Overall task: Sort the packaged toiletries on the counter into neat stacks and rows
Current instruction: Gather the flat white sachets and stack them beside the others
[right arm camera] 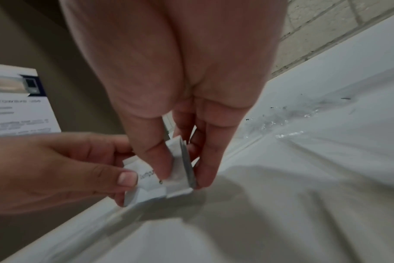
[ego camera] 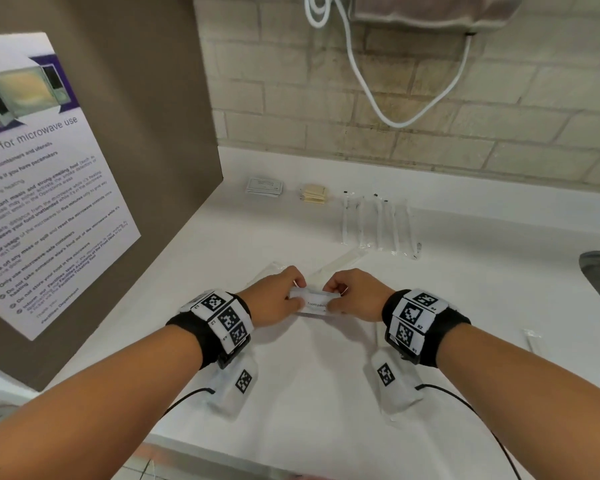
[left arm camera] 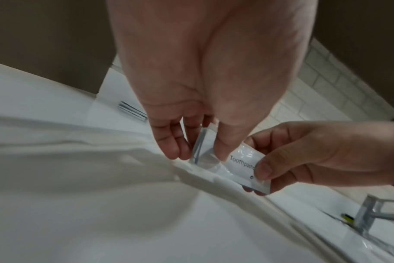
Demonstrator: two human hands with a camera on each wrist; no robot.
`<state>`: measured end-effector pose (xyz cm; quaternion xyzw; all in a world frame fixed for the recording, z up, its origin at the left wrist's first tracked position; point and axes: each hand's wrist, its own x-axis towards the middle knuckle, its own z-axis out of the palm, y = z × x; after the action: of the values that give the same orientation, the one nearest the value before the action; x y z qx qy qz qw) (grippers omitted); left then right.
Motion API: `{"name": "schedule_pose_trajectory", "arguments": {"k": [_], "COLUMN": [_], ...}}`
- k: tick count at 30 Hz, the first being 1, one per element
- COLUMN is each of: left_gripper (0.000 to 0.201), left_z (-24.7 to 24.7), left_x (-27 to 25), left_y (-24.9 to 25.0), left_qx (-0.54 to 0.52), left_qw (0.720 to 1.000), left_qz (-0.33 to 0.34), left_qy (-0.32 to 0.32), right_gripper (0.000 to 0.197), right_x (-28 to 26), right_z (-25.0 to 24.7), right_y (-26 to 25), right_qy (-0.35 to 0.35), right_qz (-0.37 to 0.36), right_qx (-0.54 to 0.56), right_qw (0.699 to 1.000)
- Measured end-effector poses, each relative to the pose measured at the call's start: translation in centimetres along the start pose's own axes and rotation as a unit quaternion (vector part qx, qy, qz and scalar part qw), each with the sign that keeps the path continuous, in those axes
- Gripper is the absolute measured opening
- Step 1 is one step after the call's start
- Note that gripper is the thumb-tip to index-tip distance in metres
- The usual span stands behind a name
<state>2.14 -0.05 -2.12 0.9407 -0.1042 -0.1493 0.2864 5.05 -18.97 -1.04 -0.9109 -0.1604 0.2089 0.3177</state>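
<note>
Above counter (ego camera: 291,393), left hand (ego camera: 274,299), right hand (ego camera: 355,296): each grip pinches toothpaste sachets (ego camera: 314,304); wrist views reveal several stacked.

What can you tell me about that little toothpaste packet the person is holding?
The toothpaste packet is a small flat white sachet, seemingly glossy plastic or foil, printed "Toothpaste" in dark letters, with a silvery side or edge. It appears sealed. It is held crosswise just above the white counter, near its front. The left hand pinches one end and the right hand the other, thumbs on the printed face.
</note>
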Motion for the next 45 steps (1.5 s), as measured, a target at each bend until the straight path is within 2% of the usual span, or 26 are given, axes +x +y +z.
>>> {"name": "schedule_pose_trajectory", "arguments": {"k": [4, 9, 12, 16, 22, 26, 30, 33, 36, 38, 42, 45], "left_gripper": [0.029, 0.027, 0.029, 0.028, 0.022, 0.026, 0.028, 0.033, 0.025, 0.033, 0.066, 0.071], "left_z": [-3.4, -8.1, -10.3, -12.1, -12.6, -12.0, -11.7, -12.0, -12.2, -12.2, -12.6, -13.0], "left_x": [1.0, 3.8, 6.2, 10.2, 15.9, 18.9, 20.7, 21.4, 21.9, 22.4, 22.3, 22.3], "left_y": [-1.1, -3.1, -4.6, -6.5, -8.1, -9.3, -10.2, -10.4, -10.6, -10.8, -10.8, -10.3], "left_qx": [-0.062, -0.107, -0.121, -0.078, 0.003, 0.009, 0.009, 0.001, -0.004, 0.021, 0.113, 0.177], "left_qw": [0.997, 0.989, 0.986, 0.989, 0.996, 0.994, 0.995, 0.995, 0.996, 0.998, 0.993, 0.983], "left_qz": [-0.015, -0.037, -0.044, -0.051, -0.06, -0.084, -0.077, -0.073, -0.059, -0.058, -0.022, 0.021], "left_qy": [0.042, 0.091, 0.111, 0.116, 0.066, 0.063, 0.058, 0.072, 0.064, 0.028, -0.036, -0.053], "right_gripper": [0.02, 0.028, 0.024, 0.024, 0.04, 0.034, 0.033, 0.031, 0.033, 0.035, 0.032, 0.032], "right_x": [2.3, 6.8, 10.3, 15.2, 20.6, 23.2, 25.0, 26.2, 27.0, 27.4, 27.7, 27.8], "right_z": [-1.9, -3.8, -4.4, -4.8, -5.6, -5.9, -5.5, -5.3, -5.3, -5.2, -5.3, -5.6], "right_y": [-2.5, -5.4, -6.4, -6.9, -6.6, -5.2, -4.2, -3.7, -3.4, -3.2, -3.2, -3.6], "right_qy": [-0.012, 0.017, 0.03, 0.047, 0.011, 0.004, 0.0, 0.015, 0.016, 0.018, 0.01, -0.016], "right_qz": [-0.003, -0.005, -0.002, 0.023, 0.054, 0.087, 0.088, 0.086, 0.075, 0.072, 0.089, 0.091], "right_qx": [0.079, 0.146, 0.135, 0.084, -0.056, -0.037, -0.068, -0.051, -0.056, -0.06, -0.064, -0.088], "right_qw": [0.997, 0.989, 0.99, 0.995, 0.997, 0.996, 0.994, 0.995, 0.995, 0.995, 0.994, 0.992]}}
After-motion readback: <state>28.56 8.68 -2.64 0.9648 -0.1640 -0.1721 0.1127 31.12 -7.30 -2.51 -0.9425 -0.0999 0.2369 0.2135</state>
